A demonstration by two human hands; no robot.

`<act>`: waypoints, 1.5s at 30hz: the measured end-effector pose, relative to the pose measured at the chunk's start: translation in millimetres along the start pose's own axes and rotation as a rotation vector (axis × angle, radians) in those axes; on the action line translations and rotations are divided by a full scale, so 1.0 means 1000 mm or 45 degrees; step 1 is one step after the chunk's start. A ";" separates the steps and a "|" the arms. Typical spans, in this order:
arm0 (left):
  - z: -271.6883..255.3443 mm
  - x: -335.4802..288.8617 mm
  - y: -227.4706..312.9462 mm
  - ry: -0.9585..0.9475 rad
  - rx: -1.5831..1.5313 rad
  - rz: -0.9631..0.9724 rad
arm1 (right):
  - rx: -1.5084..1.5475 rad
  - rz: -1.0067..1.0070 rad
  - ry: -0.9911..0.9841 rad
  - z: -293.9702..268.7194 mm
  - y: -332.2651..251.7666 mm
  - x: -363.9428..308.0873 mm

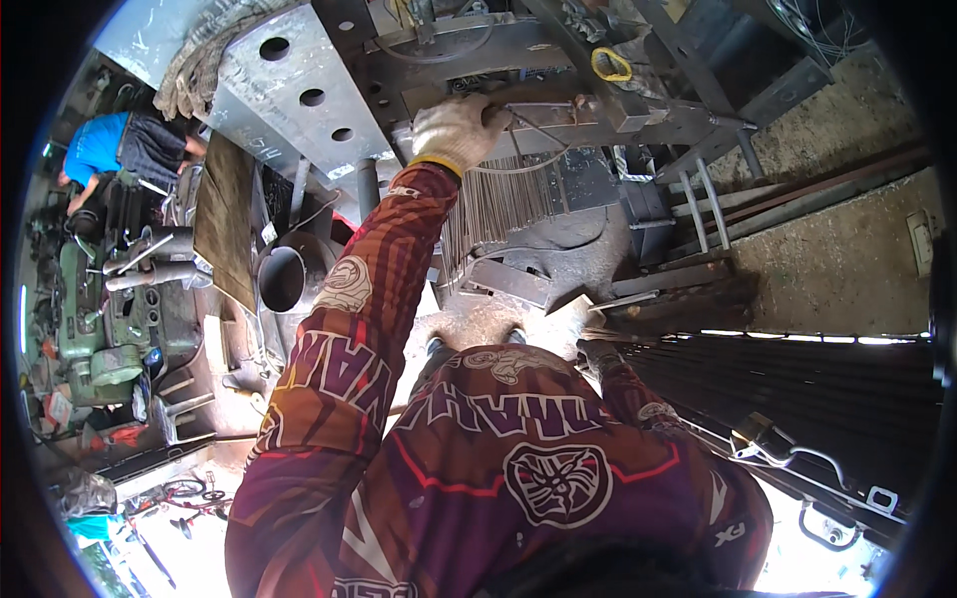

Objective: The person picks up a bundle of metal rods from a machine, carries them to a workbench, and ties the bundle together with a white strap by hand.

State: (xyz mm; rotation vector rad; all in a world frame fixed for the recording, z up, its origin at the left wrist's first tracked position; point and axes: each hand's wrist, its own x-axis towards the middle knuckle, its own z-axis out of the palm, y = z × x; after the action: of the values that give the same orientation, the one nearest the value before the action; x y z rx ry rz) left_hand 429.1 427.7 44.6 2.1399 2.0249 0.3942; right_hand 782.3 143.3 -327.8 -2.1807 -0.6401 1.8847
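Note:
My left hand (457,132), in a whitish knitted work glove with a yellow cuff, reaches forward to the edge of a steel workbench (578,130). Its fingers look curled, and what they close on is hidden. A bundle of thin metal rods (503,204) hangs just below and to the right of this hand. Beside the glove, a slim rod (538,107) lies along the bench edge. My right hand (598,355), also gloved, is low by my right side, partly in shadow; its fingers cannot be made out.
A large steel plate with round holes (299,95) stands left of my arm, with a wide pipe (284,274) below it. Metal offcuts (513,282) lie on the floor. Far left, another person (110,149) bends beside green machinery (90,299). Dark corrugated sheeting (817,399) is at right.

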 end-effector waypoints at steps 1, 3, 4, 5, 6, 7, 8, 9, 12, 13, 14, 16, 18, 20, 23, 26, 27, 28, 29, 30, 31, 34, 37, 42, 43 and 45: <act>0.002 -0.001 0.001 0.090 -0.012 0.029 | -0.013 -0.007 -0.011 -0.004 0.003 0.004; 0.004 0.001 0.004 0.093 -0.013 0.038 | -0.032 -0.022 -0.027 -0.012 0.008 0.011; 0.004 0.002 0.007 0.095 -0.016 0.048 | -0.032 -0.018 -0.015 -0.016 0.010 0.014; 0.004 0.004 0.011 0.098 -0.029 0.054 | -0.030 -0.014 0.000 -0.022 0.012 0.017; 0.002 0.005 0.015 0.105 -0.034 0.059 | -0.026 -0.016 0.009 -0.026 0.011 0.019; 0.001 0.002 0.010 0.100 -0.020 0.042 | -0.104 -0.024 0.020 -0.017 0.004 0.010; 0.000 -0.001 0.006 0.082 0.004 0.023 | -0.169 -0.055 -0.013 -0.010 -0.004 0.002; 0.000 0.000 0.007 0.068 0.003 0.022 | -0.229 -0.088 -0.018 -0.013 -0.009 -0.005; 0.002 0.000 0.004 0.065 0.016 0.016 | -0.309 -0.154 -0.032 -0.011 -0.021 -0.020; 0.003 0.000 0.003 0.071 0.020 0.015 | -0.342 -0.161 -0.028 -0.010 -0.025 -0.024; 0.003 0.001 0.001 0.055 0.018 0.012 | -0.377 -0.167 -0.029 -0.007 -0.028 -0.027; 0.004 -0.001 -0.004 0.017 0.022 -0.004 | -0.402 -0.165 -0.036 0.000 -0.029 -0.029; 0.005 -0.001 -0.005 0.015 0.011 -0.009 | -0.364 -0.153 -0.046 0.000 -0.018 -0.015; 0.000 0.009 0.018 0.046 -0.045 0.044 | -0.243 -0.152 0.004 -0.031 0.008 0.028; 0.002 0.004 0.012 0.048 -0.015 0.028 | -0.405 -0.167 -0.015 -0.024 0.012 0.032; 0.003 0.005 0.012 0.065 0.010 0.032 | -0.156 -0.073 -0.025 -0.021 0.011 0.026; 0.003 0.003 0.004 0.049 0.024 0.012 | -0.257 -0.126 -0.053 -0.011 0.003 0.015; 0.005 -0.001 -0.006 0.027 0.038 -0.015 | -0.362 -0.177 -0.086 0.000 -0.007 0.000; 0.005 -0.001 -0.007 0.030 0.036 -0.014 | -0.385 -0.167 -0.080 0.001 -0.012 -0.009; 0.005 0.001 -0.002 0.042 0.019 0.001 | -0.402 -0.160 -0.054 -0.007 -0.012 -0.009; 0.005 0.003 0.003 0.052 0.005 0.014 | -0.345 -0.089 -0.022 -0.009 -0.011 -0.010; 0.005 0.003 0.005 0.060 0.003 0.017 | -0.289 -0.059 0.005 -0.010 -0.012 -0.017; 0.002 0.002 0.006 0.013 0.011 -0.014 | -0.278 -0.121 -0.044 -0.010 -0.015 -0.021; 0.000 0.002 0.010 0.016 0.026 -0.005 | -0.029 -0.040 -0.032 -0.010 -0.009 -0.016; 0.000 0.002 0.009 0.025 0.028 0.000 | -0.011 -0.053 -0.041 -0.009 -0.008 -0.016; 0.001 0.003 0.007 0.035 0.024 -0.001 | -0.007 -0.064 -0.051 -0.007 -0.010 -0.018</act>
State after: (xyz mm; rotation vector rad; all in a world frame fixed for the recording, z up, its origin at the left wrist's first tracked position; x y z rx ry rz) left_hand 436.1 430.3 45.9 2.1565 2.0523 0.4084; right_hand 784.9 145.0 -306.3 -2.1148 -0.7009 1.9078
